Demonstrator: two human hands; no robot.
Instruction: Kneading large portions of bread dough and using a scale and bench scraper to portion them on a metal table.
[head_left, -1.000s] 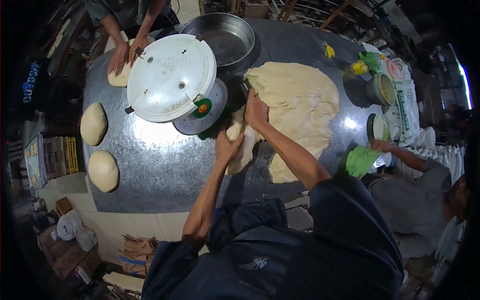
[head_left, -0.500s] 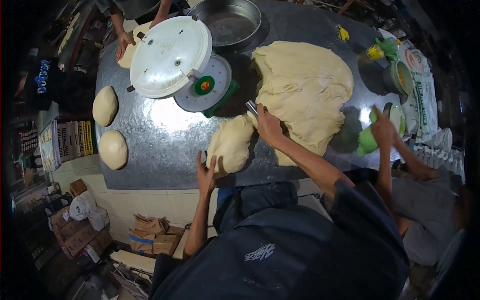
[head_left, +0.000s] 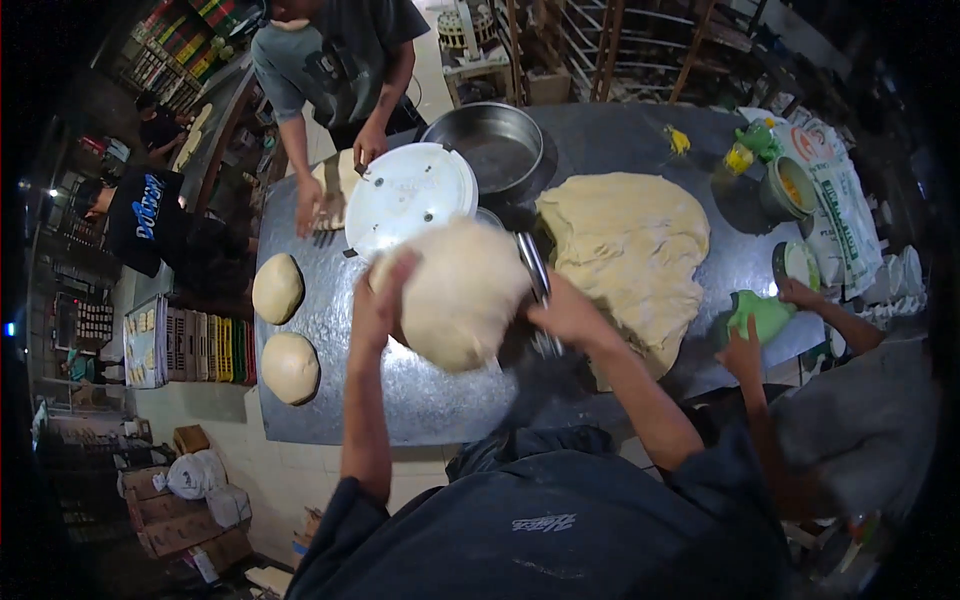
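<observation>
A large lump of pale dough point(head_left: 462, 300) is lifted off the table in front of me, slightly blurred by motion. My left hand point(head_left: 382, 300) is closed on its left side. My right hand point(head_left: 568, 312) grips a metal dough scraper point(head_left: 533, 268) at the lump's right side. Just beyond is the white round pan point(head_left: 410, 195) of a scale, whose dial the lump mostly hides. To the right a big slab of dough point(head_left: 630, 255) lies spread on the metal table. Two rounded dough pieces point(head_left: 277, 288) point(head_left: 290, 368) rest at the left.
A round metal pan point(head_left: 540, 150) stands behind the scale. Across the table a co-worker's hands point(head_left: 312, 205) work at more dough. At right, another person's hands point(head_left: 742, 350) handle green dough point(head_left: 765, 315), near a metal pot point(head_left: 790, 188) and a white sack point(head_left: 845, 200).
The dough lump has been raised from the table toward the scale, with my left hand on it. My right hand, still gripping the scraper, has come away from the big slab to the lump's side.
</observation>
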